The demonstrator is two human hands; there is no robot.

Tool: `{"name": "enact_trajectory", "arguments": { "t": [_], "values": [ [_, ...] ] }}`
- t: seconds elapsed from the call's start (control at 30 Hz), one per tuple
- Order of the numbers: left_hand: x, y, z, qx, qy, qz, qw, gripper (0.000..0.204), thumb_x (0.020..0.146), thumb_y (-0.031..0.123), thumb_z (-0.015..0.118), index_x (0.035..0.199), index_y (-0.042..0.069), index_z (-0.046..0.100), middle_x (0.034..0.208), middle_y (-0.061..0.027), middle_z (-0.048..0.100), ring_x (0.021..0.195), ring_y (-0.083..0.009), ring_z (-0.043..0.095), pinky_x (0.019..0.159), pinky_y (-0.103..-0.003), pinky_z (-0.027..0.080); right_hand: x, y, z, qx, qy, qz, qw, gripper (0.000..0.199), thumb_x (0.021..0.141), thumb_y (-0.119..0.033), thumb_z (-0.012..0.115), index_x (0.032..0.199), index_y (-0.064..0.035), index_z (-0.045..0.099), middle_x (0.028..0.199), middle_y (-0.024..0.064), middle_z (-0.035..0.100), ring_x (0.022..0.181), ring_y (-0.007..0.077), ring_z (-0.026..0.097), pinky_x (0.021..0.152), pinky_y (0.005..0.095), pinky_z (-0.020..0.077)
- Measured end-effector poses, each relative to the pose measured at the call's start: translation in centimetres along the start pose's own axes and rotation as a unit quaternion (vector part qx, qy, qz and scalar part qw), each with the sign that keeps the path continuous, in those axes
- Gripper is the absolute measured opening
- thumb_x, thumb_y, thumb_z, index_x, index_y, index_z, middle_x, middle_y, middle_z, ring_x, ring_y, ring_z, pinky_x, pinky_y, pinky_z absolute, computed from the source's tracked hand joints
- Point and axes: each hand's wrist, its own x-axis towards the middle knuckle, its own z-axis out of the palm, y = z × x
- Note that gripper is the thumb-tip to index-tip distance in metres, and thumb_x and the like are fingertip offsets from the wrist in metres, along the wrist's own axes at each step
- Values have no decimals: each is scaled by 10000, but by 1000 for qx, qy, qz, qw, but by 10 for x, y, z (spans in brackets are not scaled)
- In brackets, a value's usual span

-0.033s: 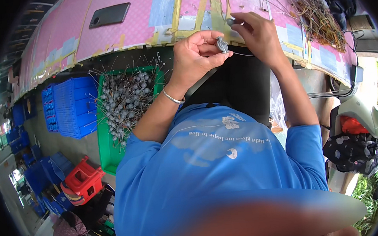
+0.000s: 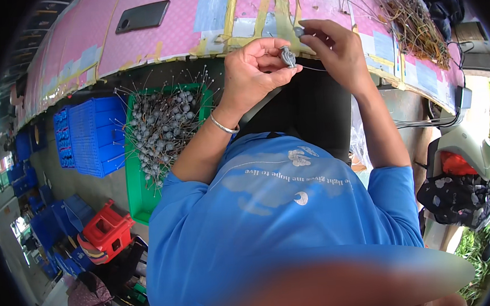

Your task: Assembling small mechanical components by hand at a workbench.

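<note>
left hand (image 2: 248, 70) gripping grey piece (image 2: 288, 57) at edge of pink table (image 2: 91, 30) | right hand (image 2: 338, 48) pinching grey ball (image 2: 299, 31) there | green crate (image 2: 140, 201) standing below table | phone (image 2: 142, 17) lying on table's left, wire bundle (image 2: 418, 30) on its right

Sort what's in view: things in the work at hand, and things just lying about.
In the work:
Small grey sculpted piece in the left hand
Small round grey ball in the right hand
Probably the grey balls on thin wires in the green plastic bin

Apparently lying about:
Dark rectangular phone on the pink-covered table
Red boxy plastic object
</note>
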Motion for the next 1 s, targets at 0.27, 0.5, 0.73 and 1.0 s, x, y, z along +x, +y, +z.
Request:
{"name": "enact_trajectory", "arguments": {
  "t": [0.27,0.5,0.73,1.0],
  "values": [
    [0,-3,2,76,1,71,995,385,714,-37,772,1080,-28,655,939,-87,735,819,-135,720,737,-255,577,-36,-35,-4,406,-22,193,893,218,906,-51,678,1118,-2,682,963,38,708,849,87,648,701,218,486],
    [-8,2,5,274,-7,120,954,424,708,-56,754,1116,0,654,879,-78,737,797,-126,721,725,-246,574,-43,-39,-1,355,-21,226,907,171,881,-7,688,1048,8,718,941,57,712,803,90,654,668,208,530],
    [-5,5,8,365,8,199,909,408,669,-45,764,1061,30,677,862,-76,734,750,-153,735,681,-247,576,-46,-35,11,356,-14,280,891,187,869,1,697,1054,9,717,954,73,718,795,114,660,718,239,539],
    [2,9,12,127,-84,75,985,433,757,-139,686,1171,-15,662,1313,-122,604,873,-164,712,780,-250,588,-50,-7,7,596,-29,228,769,232,928,-94,654,1137,4,677,1034,73,695,947,137,636,887,298,492]
  ]
}}
